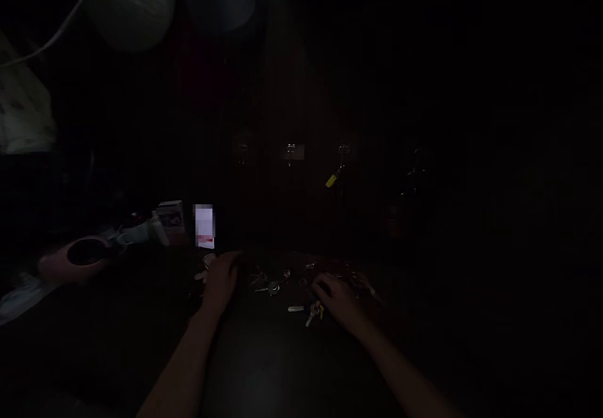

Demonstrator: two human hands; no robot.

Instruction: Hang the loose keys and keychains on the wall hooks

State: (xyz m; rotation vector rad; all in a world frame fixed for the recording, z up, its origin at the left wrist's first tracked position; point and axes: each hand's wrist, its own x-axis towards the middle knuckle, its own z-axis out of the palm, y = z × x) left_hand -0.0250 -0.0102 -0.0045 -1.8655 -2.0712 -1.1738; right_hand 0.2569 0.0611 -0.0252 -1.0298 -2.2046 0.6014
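The scene is very dark. My left hand (223, 276) rests low over the table at left, fingers stretched to the right and thumb apart; nothing shows in it. Beside its wrist lie some pale keys (202, 275). A bunch of keys with a round tag (272, 288) lies between my hands. My right hand (338, 297) is curled, thumb and fingertips close together; whatever they pinch is lost in shadow. Just below it is a key bunch (313, 310) with a yellow piece. More keys (360, 281) lie behind that hand.
Hooks (291, 148) line the dark back panel; a yellow-tagged key (332, 179) hangs from one. A lit white screen or card (204, 224) and a small box (171, 220) stand at left. Nearby is a pink object with a dark opening (51, 268). Pale bulky shapes (136, 9) hang above.
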